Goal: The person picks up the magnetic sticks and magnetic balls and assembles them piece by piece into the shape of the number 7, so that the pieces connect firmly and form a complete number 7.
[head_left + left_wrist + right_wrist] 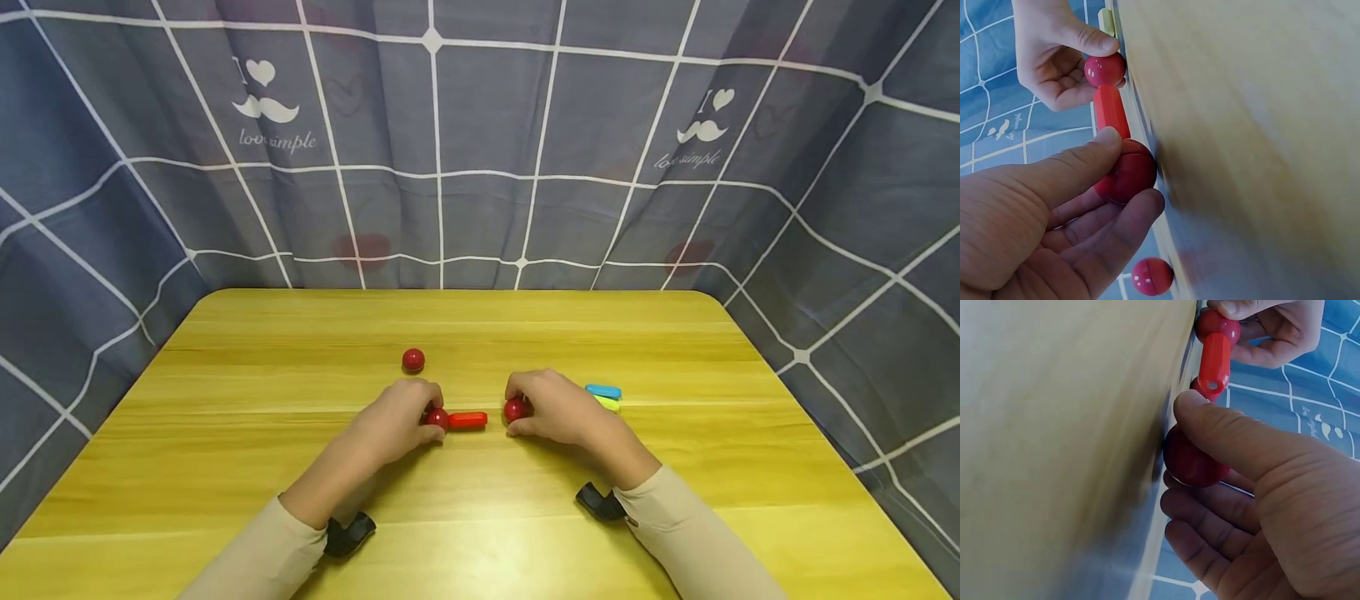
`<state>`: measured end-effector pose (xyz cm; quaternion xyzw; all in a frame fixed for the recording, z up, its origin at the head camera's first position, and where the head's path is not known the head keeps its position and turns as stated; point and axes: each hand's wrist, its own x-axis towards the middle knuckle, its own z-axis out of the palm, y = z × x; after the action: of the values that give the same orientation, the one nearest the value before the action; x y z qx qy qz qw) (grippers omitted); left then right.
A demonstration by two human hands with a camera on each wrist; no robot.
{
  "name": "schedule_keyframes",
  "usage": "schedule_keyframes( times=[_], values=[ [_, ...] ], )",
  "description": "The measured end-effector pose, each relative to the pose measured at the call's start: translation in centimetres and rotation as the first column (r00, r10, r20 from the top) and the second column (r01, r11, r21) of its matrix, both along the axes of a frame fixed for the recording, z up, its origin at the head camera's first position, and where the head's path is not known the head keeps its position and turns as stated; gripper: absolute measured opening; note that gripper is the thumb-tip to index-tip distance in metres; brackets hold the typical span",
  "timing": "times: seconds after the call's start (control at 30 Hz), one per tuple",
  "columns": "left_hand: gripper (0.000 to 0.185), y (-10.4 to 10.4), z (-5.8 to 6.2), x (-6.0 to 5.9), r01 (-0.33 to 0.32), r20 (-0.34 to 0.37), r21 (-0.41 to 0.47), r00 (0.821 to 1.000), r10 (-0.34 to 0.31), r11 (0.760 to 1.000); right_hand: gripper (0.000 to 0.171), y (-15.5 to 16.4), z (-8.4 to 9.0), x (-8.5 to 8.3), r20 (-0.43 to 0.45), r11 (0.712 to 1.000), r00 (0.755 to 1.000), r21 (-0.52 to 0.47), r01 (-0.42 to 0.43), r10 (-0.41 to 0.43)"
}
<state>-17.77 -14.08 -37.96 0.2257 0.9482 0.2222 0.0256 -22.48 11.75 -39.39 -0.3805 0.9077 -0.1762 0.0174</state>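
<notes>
Yellow wooden table (675,517) before us, our left hand (393,417) pinching 1 red ball (437,418) touching the red stick (468,420), our right hand (558,408) pinching another ball (515,409) just right of the stick, 1 loose ball (413,360) behind.

— What do I have on the table?
— A glossy red ball (437,417) touching the left end of a short red stick (468,420) lying flat. A second red ball (515,409) sits just off its right end, apart.

Left hand (1035,231) pinches a red ball (1127,172) touching a red stick (1110,110); right hand (1054,50) pinches another ball (1104,69)
</notes>
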Motion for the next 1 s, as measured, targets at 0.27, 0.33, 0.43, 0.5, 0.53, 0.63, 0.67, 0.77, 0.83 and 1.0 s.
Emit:
schedule_keyframes(
  times=[0.27, 0.33, 0.43, 0.5, 0.53, 0.63, 0.67, 0.77, 0.83, 1.0],
  values=[
    [0.023, -0.4, 0.3, -0.5, 0.014, -0.024, 0.010, 1.000, -0.014, 1.000, 0.035, -0.6, 0.1, 0.2, -0.019, 1.000, 1.000, -0.011, -0.023, 0.023],
    [0.023, -0.4, 0.2, -0.5, 0.021, -0.017, 0.004, 1.000, -0.021, 1.000, 0.035, -0.6, 0.1, 0.3, -0.015, 1.000, 0.999, -0.007, -0.029, 0.029],
    [0.024, -0.2, 0.0, -0.5, 0.021, -0.014, -0.005, 1.000, -0.021, 1.000, 0.035, -0.7, 0.0, 0.5, -0.009, 0.999, 0.999, -0.002, -0.039, 0.039],
    [0.024, -0.1, -0.2, -0.5, 0.023, -0.019, -0.004, 1.000, -0.023, 1.000, 0.035, -0.8, -0.1, 0.6, -0.002, 0.999, 0.999, 0.005, -0.037, 0.037],
    [0.024, 0.0, -0.2, -0.6, 0.026, -0.024, -0.005, 0.999, -0.026, 1.000, 0.035, -0.8, 0.0, 0.6, 0.002, 0.999, 0.999, 0.005, -0.033, 0.033],
    [0.023, 0.1, -0.1, -0.6, 0.038, -0.036, -0.003, 0.999, -0.038, 0.999, 0.035, -1.0, 0.1, 0.7, 0.003, 1.000, 1.000, 0.007, -0.022, 0.022],
    [0.023, 0.2, -0.1, -0.7, 0.040, -0.038, -0.004, 0.998, -0.040, 0.999, 0.035, -1.1, 0.1, 0.7, 0.004, 1.000, 1.000, 0.005, -0.023, 0.023],
    [0.023, 0.2, -0.1, -0.7, 0.040, -0.033, -0.012, 0.999, -0.041, 0.999, 0.036, -1.3, 0.0, 0.8, 0.006, 0.999, 0.999, -0.001, -0.037, 0.037],
    [0.023, 0.2, -0.1, -0.6, 0.036, -0.025, -0.015, 0.999, -0.036, 0.999, 0.036, -1.5, -0.1, 0.9, 0.011, 0.999, 0.999, -0.005, -0.042, 0.042],
    [0.023, 0.1, -0.2, -0.5, 0.045, -0.030, -0.013, 0.999, -0.045, 0.999, 0.036, -1.8, 0.0, 0.8, 0.018, 1.000, 1.000, 0.004, -0.024, 0.024]
  ],
)
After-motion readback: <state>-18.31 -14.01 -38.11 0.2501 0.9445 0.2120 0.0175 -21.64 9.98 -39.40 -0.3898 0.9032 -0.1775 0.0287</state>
